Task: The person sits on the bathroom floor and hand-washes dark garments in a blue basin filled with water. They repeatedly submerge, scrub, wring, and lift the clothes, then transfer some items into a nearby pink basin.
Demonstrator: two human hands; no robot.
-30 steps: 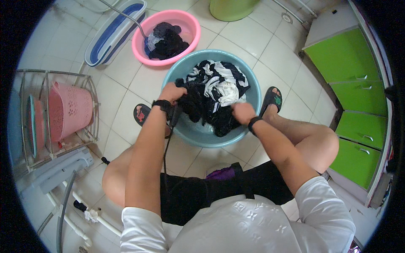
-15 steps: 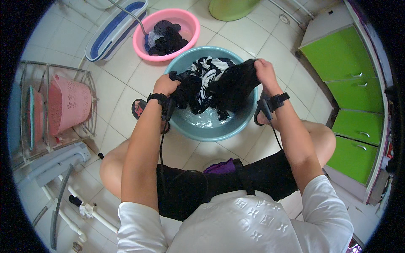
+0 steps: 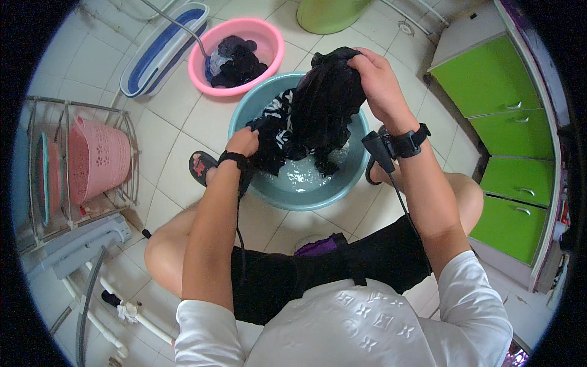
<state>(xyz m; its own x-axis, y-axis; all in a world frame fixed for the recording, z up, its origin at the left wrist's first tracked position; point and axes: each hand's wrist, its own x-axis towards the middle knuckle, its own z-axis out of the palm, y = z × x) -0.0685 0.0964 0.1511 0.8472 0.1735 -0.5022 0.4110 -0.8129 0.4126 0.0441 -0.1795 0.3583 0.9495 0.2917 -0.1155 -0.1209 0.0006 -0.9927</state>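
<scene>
My right hand (image 3: pixel 380 82) is closed on a black garment (image 3: pixel 330 101) and lifts its upper end above the far right rim of a blue-green basin (image 3: pixel 293 203). The rest of the garment hangs in bunched folds into the basin. On the left side, my left hand (image 3: pixel 244 142) grips dark cloth by the rim; it looks like part of the same black garment, though the folds hide the join. A black-and-white patterned cloth (image 3: pixel 281 105) lies partly covered beneath. Shiny, clear water (image 3: pixel 302 174) shows in the near part of the basin.
Beyond the basin stands a pink basin (image 3: pixel 273 72) of dark wet clothes, with a hose running into it. A blue-and-white tub (image 3: pixel 164 52) and a green container (image 3: pixel 330 17) are behind. Left is a rack with a pink basket (image 3: pixel 101 159); right, green cabinets (image 3: pixel 489 79).
My right hand has raised the black garment upward and slightly left, bunching it higher over the basin. My left hand has moved a little lower, still holding cloth.
</scene>
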